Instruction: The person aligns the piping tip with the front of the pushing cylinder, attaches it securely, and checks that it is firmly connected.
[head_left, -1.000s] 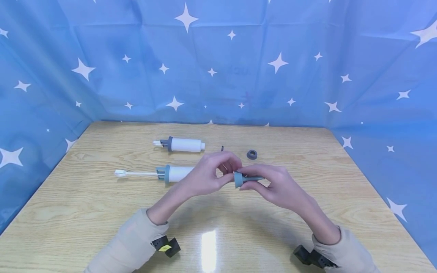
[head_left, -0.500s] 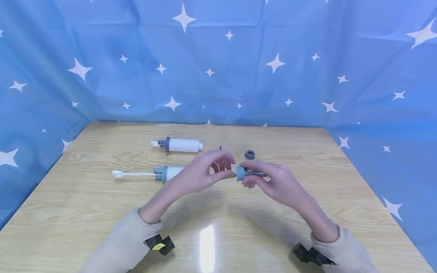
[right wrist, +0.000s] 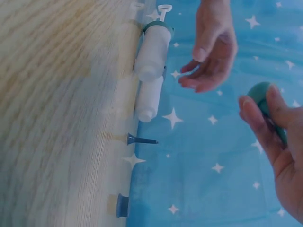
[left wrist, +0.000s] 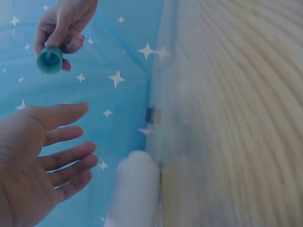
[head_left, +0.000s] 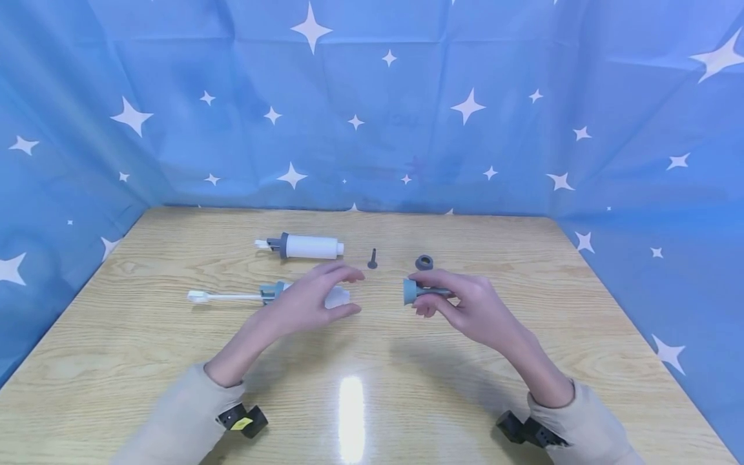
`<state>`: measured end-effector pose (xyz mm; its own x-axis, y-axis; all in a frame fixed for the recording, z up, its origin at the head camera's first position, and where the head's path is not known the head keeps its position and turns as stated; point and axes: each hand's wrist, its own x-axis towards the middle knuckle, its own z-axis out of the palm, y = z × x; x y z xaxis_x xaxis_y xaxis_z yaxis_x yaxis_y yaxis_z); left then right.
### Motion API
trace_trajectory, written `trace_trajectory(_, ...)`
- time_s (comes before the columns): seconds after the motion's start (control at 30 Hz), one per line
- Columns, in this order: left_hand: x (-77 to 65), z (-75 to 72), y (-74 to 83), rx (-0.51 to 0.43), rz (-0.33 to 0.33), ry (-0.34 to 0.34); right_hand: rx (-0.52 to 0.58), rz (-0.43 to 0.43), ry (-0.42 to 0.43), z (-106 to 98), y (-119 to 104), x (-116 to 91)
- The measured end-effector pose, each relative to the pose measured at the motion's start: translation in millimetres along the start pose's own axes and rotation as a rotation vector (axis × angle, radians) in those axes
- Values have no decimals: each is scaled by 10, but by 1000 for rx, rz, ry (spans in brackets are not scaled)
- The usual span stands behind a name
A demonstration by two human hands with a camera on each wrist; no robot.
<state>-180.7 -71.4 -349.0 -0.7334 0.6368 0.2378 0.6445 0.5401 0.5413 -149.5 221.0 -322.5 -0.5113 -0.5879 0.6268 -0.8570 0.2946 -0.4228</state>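
Observation:
My right hand (head_left: 465, 307) pinches a teal nozzle-like piece (head_left: 409, 292), a small cup with a thin stem, above the table; the cup faces left. Its hollow mouth (left wrist: 49, 61) shows in the left wrist view. My left hand (head_left: 308, 300) is apart from it, fingers spread and loosely bent, holding nothing. Beneath that hand lies a white syringe-like tube (head_left: 338, 297) with a teal collar and a long white plunger rod (head_left: 235, 296) pointing left. The left hand hides part of its barrel in the head view.
Farther back on the wooden table (head_left: 494, 400) lies a second white syringe-like tube (head_left: 314, 247) with a dark grey collar. To its right stand a small dark grey stemmed piece (head_left: 372, 260) and a dark grey ring-like cap (head_left: 424, 262). A blue star-patterned curtain (head_left: 372, 155) surrounds the table.
My left hand has let go of the teal piece and moved left, uncovering the dark grey stemmed piece and the end of the nearer tube. The right hand still holds the teal piece.

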Motion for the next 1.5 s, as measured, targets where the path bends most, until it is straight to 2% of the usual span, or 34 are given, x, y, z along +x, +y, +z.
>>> trace_trajectory(0.2, -103, -23, -149, 77, -44, -29, -16, 23, -8, 3, 16, -6)
trace_trajectory(0.5, -125, -37, -285, 123, -90, -73, -22, 38, -17, 10, 33, -14)
trace_trajectory(0.6, -131, -40, -307, 150, -100, -77, -19, 40, -19, 9, 36, -15)
trace_trajectory(1.2, -167, -67, -339, 176, -208, -167, -20, 31, -16, -1, 62, -28)
trace_trajectory(1.33, -170, -82, -329, 203, -221, -158, -23, 30, -18, -2, 68, -29)
trace_trajectory(1.5, -170, -108, -308, 210, -187, -87, -22, 41, -22, 2, 72, -32)
